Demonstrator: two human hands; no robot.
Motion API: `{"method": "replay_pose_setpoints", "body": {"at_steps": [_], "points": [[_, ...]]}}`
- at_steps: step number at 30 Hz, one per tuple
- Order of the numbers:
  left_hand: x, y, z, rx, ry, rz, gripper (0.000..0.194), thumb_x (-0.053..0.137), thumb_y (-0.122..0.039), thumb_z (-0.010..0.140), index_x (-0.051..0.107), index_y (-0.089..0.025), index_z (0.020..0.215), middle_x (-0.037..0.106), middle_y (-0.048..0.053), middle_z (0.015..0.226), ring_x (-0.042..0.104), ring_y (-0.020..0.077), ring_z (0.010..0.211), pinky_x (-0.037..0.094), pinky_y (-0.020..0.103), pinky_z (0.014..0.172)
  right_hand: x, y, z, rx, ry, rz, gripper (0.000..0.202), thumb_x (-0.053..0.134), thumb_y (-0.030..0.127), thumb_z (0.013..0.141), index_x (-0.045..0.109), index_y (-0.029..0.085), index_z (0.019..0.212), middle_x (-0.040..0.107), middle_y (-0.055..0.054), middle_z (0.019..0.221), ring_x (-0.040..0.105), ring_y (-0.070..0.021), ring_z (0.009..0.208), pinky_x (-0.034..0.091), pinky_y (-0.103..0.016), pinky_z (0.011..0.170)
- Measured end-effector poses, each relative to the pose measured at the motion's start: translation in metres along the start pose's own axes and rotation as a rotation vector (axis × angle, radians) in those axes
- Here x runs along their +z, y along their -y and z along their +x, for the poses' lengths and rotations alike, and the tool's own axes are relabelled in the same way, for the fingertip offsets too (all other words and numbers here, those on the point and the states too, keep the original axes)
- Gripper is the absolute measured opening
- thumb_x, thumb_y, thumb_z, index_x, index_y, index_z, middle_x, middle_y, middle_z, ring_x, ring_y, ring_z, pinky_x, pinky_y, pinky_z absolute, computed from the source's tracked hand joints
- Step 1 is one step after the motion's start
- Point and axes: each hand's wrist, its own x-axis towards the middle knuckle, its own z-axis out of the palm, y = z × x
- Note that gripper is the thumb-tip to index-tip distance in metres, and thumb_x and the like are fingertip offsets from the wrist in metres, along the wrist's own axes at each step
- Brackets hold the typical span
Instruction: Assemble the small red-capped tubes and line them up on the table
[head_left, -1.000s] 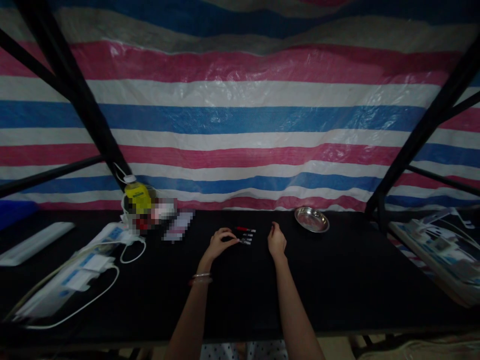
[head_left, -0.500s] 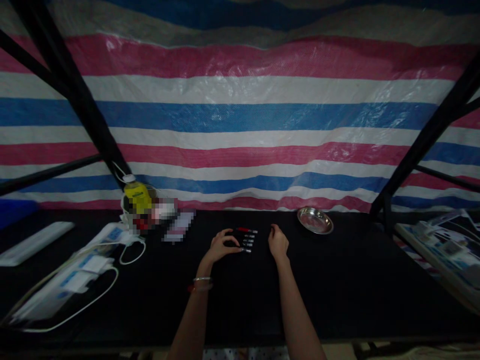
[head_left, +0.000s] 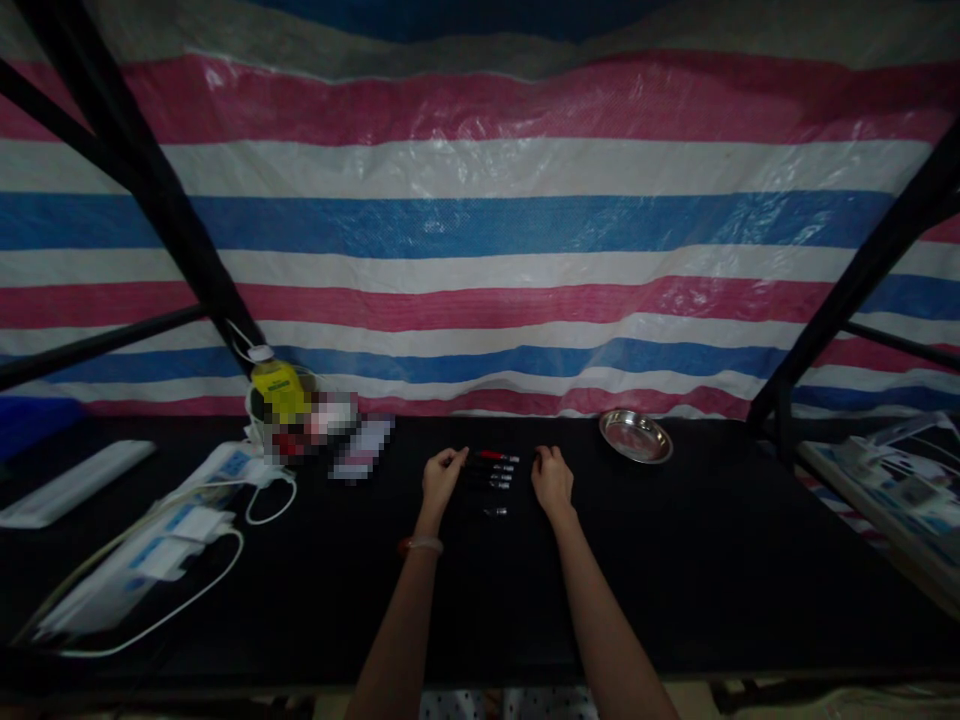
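Observation:
Several slim pen-like sticks lie in a row on the black table, their shiny ends to the right. The farthest is a red stick (head_left: 491,456); just nearer lies a black stick (head_left: 491,466). One dark stick (head_left: 495,512) lies apart, closer to me, its body hard to make out against the table. My left hand (head_left: 442,483) has thumb and fingers pinched at the left end of the black stick. To the right of the row, my right hand (head_left: 553,483) rests on the table with curled fingers, nothing visible in it.
A round metal dish (head_left: 636,437) stands at the back right. Power strips with white cables (head_left: 180,540), a yellow-labelled bottle (head_left: 281,390) and blurred items are on the left. Black frame posts (head_left: 161,210) and a striped sheet (head_left: 480,220) border the table.
My left hand has moved away from the nearest stick to the far left end of the row, its fingers closing up. That nearest stick now lies farther from the others.

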Motion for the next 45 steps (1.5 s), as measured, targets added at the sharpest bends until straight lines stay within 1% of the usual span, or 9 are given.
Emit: {"method": "replay_pose_setpoints", "body": {"at_steps": [4, 12, 17, 21, 26, 30, 37, 42, 45], "points": [[0.0, 0.0, -0.001, -0.051, -0.029, 0.128, 0.04, 0.051, -0.052, 0.072, 0.054, -0.018, 0.052, 0.046, -0.005, 0.045, 0.044, 0.0109, 0.048, 0.029, 0.022, 0.05, 0.001, -0.001, -0.001, -0.022, -0.016, -0.015, 0.027, 0.04, 0.018, 0.086, 0.058, 0.019, 0.106, 0.054, -0.009, 0.099, 0.058, -0.0164, 0.085, 0.04, -0.024, 0.063], [-0.002, 0.002, -0.001, 0.026, -0.002, 0.046, 0.043, 0.049, -0.055, 0.072, 0.054, -0.017, 0.052, 0.044, -0.004, 0.046, 0.042, 0.0108, 0.049, 0.03, 0.022, 0.051, 0.005, -0.006, -0.003, -0.035, -0.08, 0.103, 0.025, 0.041, 0.019, 0.085, 0.06, 0.019, 0.102, 0.052, -0.006, 0.097, 0.056, -0.0138, 0.078, 0.041, -0.024, 0.065], [-0.001, 0.003, -0.002, 0.049, -0.013, 0.001, 0.042, 0.05, -0.054, 0.073, 0.054, -0.017, 0.052, 0.045, -0.004, 0.047, 0.044, 0.011, 0.05, 0.032, 0.022, 0.052, 0.004, -0.007, -0.004, -0.074, -0.296, 0.191, 0.022, 0.045, 0.025, 0.083, 0.063, 0.02, 0.095, 0.052, -0.007, 0.095, 0.05, -0.0191, 0.09, 0.042, -0.028, 0.071], [-0.002, 0.005, -0.001, 0.065, -0.026, -0.05, 0.043, 0.049, -0.053, 0.075, 0.054, -0.017, 0.053, 0.049, -0.003, 0.05, 0.046, 0.0116, 0.053, 0.035, 0.023, 0.055, -0.001, 0.006, -0.011, -0.167, -0.415, 0.32, 0.016, 0.052, 0.03, 0.079, 0.064, 0.02, 0.082, 0.053, -0.005, 0.086, 0.048, -0.0179, 0.084, 0.041, -0.028, 0.072], [-0.002, 0.005, 0.0, 0.067, -0.029, -0.084, 0.044, 0.05, -0.056, 0.073, 0.054, -0.017, 0.053, 0.05, -0.002, 0.051, 0.047, 0.0117, 0.054, 0.037, 0.023, 0.056, -0.005, 0.028, -0.023, -0.349, -0.219, 0.372, 0.011, 0.061, 0.031, 0.074, 0.063, 0.021, 0.069, 0.051, -0.001, 0.075, 0.047, -0.0156, 0.078, 0.039, -0.026, 0.07], [-0.002, 0.001, -0.002, 0.079, -0.048, -0.125, 0.043, 0.055, -0.057, 0.069, 0.05, -0.017, 0.053, 0.046, -0.004, 0.05, 0.044, 0.01, 0.051, 0.036, 0.022, 0.053, -0.009, 0.032, -0.026, -0.341, -0.112, 0.347, 0.014, 0.069, 0.033, 0.067, 0.064, 0.021, 0.073, 0.051, -0.002, 0.08, 0.047, -0.0166, 0.081, 0.039, -0.026, 0.071], [0.001, -0.002, -0.007, 0.051, -0.004, -0.127, 0.042, 0.058, -0.056, 0.067, 0.048, -0.017, 0.055, 0.04, -0.006, 0.049, 0.039, 0.0077, 0.048, 0.031, 0.02, 0.047, -0.008, 0.026, -0.025, -0.332, 0.036, 0.301, 0.016, 0.074, 0.032, 0.062, 0.067, 0.023, 0.073, 0.052, -0.003, 0.085, 0.047, -0.0186, 0.085, 0.039, -0.03, 0.077], [0.0, -0.01, -0.009, 0.062, -0.041, -0.137, 0.043, 0.056, -0.057, 0.068, 0.049, -0.017, 0.056, 0.041, -0.006, 0.05, 0.04, 0.0082, 0.049, 0.032, 0.02, 0.049, -0.005, 0.028, -0.023, -0.344, 0.044, 0.429, 0.009, 0.071, 0.028, 0.066, 0.067, 0.022, 0.071, 0.054, -0.003, 0.084, 0.048, -0.018, 0.085, 0.038, -0.032, 0.079], [-0.003, -0.015, -0.01, 0.059, -0.121, -0.189, 0.041, 0.053, -0.057, 0.071, 0.053, -0.016, 0.065, 0.048, -0.003, 0.057, 0.047, 0.01, 0.055, 0.037, 0.021, 0.053, -0.002, 0.034, -0.022, -0.238, 0.011, 0.722, 0.014, 0.068, 0.034, 0.068, 0.066, 0.021, 0.07, 0.055, -0.001, 0.076, 0.049, -0.0158, 0.078, 0.039, -0.03, 0.075]]}}
